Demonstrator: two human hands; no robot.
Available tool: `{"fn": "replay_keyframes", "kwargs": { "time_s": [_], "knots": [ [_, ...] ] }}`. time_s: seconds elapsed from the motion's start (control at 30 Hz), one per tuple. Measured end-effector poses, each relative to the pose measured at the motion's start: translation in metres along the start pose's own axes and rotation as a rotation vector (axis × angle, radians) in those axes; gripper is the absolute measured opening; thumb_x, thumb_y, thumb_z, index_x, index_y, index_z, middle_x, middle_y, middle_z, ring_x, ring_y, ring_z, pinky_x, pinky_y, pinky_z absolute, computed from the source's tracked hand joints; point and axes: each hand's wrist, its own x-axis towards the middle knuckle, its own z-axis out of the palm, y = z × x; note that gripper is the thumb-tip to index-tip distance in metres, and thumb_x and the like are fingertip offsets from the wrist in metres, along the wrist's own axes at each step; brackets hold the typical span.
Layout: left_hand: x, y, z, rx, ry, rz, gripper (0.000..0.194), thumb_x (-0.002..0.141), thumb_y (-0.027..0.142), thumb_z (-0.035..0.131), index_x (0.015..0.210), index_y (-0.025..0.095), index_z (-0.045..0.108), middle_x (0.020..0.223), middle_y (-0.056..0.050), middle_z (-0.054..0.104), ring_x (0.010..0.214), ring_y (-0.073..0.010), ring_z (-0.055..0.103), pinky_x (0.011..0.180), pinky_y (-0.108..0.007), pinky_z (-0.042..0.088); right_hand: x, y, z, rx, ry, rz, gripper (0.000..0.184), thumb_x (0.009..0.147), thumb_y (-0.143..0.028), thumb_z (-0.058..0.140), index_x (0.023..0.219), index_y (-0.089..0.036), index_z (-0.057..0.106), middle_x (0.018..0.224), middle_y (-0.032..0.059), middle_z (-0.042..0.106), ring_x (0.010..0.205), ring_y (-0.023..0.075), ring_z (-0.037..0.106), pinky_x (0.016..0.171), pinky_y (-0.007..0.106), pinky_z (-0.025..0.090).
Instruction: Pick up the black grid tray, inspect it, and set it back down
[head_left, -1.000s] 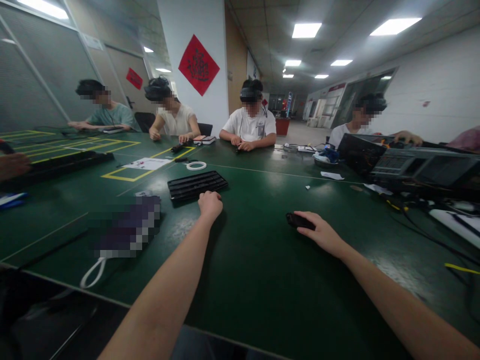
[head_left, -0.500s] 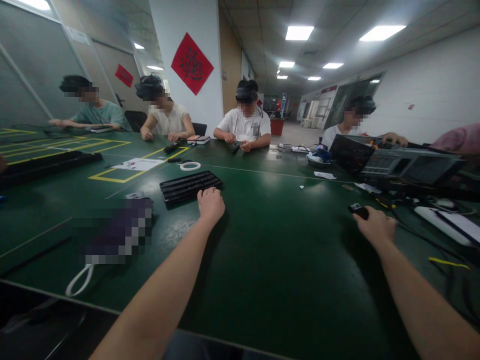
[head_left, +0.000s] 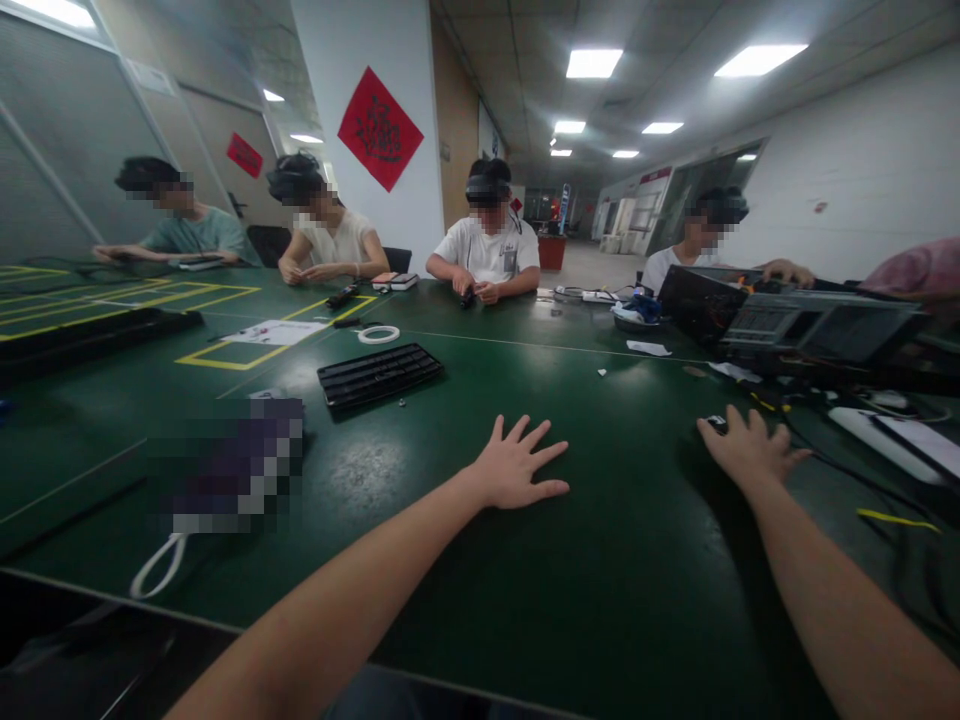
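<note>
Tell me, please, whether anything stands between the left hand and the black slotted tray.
Only a small pale object, too tiny to identify, lies just off the near edge of the black slotted tray, roughly toward the left hand. It looks too low to hinder much; nothing else visible stands between.

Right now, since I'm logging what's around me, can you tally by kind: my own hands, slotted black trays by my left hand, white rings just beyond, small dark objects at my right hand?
Your hands (left hand, right hand): 2
Slotted black tray: 1
White ring: 1
Small dark object: 1
Total: 5
</note>
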Motion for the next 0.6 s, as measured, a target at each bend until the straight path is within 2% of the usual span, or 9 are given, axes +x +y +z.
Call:
{"fn": "replay_keyframes", "kwargs": {
  "time_s": [0.1,0.23,0.33,0.6],
  "knots": [
    [0.002,-0.002,-0.002,-0.023,-0.040,-0.003,0.073,0.082,0.073,0.022,0.146,0.037,0.019,0.157,-0.006,0.008,0.141,-0.0372,0.004,0.105,-0.067,0.001,0.001,0.000,0.003,-0.014,-0.027,-0.011,0.069,0.083,-0.061,0.026,0.139,-0.022,0.039,0.150,0.0084,0.027,0.135,0.0413,0.017,0.104,0.065,0.017],
    [0.002,-0.003,-0.002,-0.041,-0.040,-0.006,0.074,0.082,0.073,0.024,0.146,0.037,0.020,0.157,-0.005,0.009,0.141,-0.0369,0.005,0.106,-0.067,0.001,0.008,0.006,0.007,0.034,-0.049,-0.073,0.072,0.079,-0.060,0.034,0.135,-0.017,0.045,0.146,0.0169,0.032,0.130,0.0493,0.022,0.098,0.071,0.017],
    [0.001,-0.002,-0.001,-0.054,-0.029,-0.014,0.074,0.081,0.073,0.025,0.146,0.037,0.023,0.156,-0.005,0.011,0.141,-0.0366,0.006,0.106,-0.066,0.001,0.015,0.011,0.012,0.063,-0.031,-0.089,0.074,0.074,-0.061,0.039,0.133,-0.017,0.048,0.142,0.0199,0.036,0.127,0.0522,0.025,0.094,0.073,0.019],
    [-0.001,-0.001,-0.003,-0.072,-0.018,-0.012,0.073,0.082,0.073,0.025,0.145,0.037,0.024,0.156,-0.005,0.013,0.141,-0.0366,0.007,0.106,-0.066,0.002,0.025,0.021,0.022,0.088,0.001,-0.144,0.059,0.075,-0.052,0.046,0.117,-0.014,0.060,0.120,0.0276,0.053,0.113,0.0546,0.039,0.083,0.071,0.026]
  ]
}}
